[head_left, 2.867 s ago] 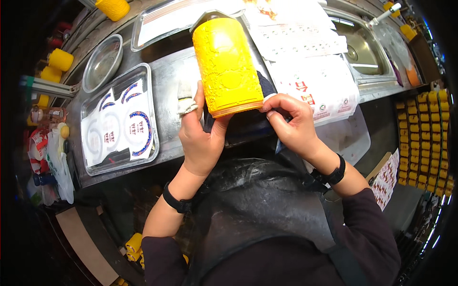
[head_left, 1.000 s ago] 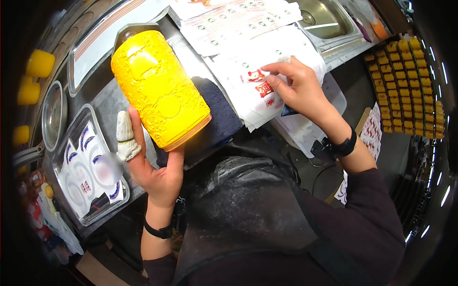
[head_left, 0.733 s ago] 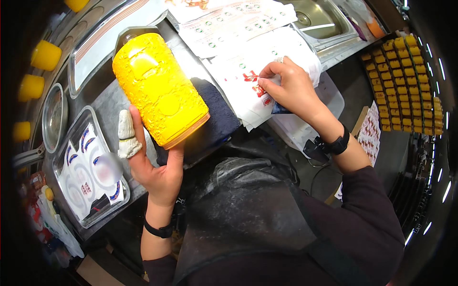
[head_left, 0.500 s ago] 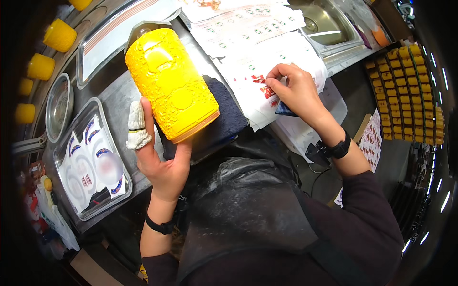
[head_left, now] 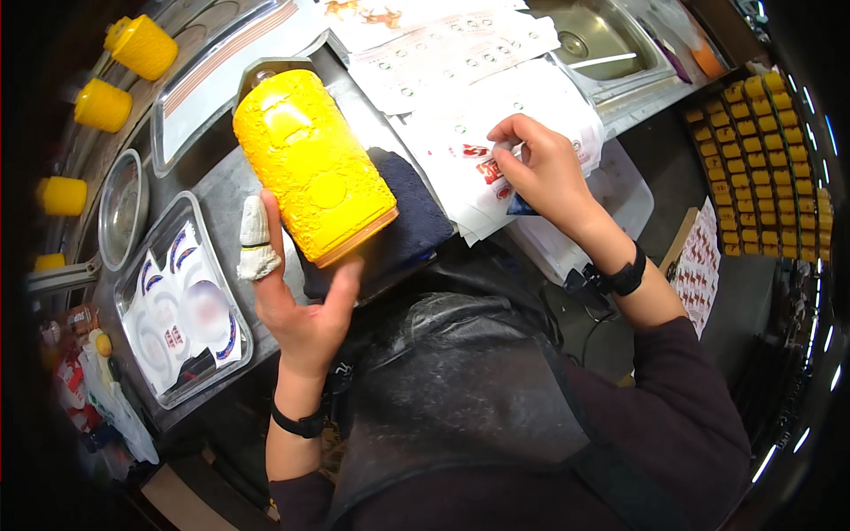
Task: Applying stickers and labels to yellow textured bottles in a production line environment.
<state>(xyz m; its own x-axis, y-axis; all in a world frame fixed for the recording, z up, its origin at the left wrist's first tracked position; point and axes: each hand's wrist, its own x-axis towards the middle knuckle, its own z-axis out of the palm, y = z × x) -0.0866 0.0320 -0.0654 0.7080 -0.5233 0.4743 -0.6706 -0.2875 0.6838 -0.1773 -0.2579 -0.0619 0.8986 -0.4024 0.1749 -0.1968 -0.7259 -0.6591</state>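
Note:
A yellow cylindrical jar (head_left: 314, 168) with raised relief and a copper-coloured rim lies tilted above a dark folded towel (head_left: 412, 199). My left hand (head_left: 305, 319) cradles its near lower end. One finger, in a white cover, and a bare one run along the jar's left side; the thumb is by the rim. Other fingers are hidden by the jar. Over white decal sheets (head_left: 452, 190), my right hand (head_left: 544, 168) is pinched, its fingertips beside red decals (head_left: 489, 171). What they hold is too small to make out. A dark blue piece (head_left: 521, 206) shows below that hand.
At left are a metal tray (head_left: 248, 341) with cut decals, a round metal bowl (head_left: 124, 208) and several yellow cups (head_left: 104, 106). A sink (head_left: 589, 40) is at the far right. Below the sheets stands a clear plastic tub (head_left: 633, 190); a rack of yellow pieces (head_left: 766, 168) is farther right.
The view has shifted slightly. My left thumb has moved a little along the jar's rim. My right fingertips have drawn slightly away from the upper red decal.

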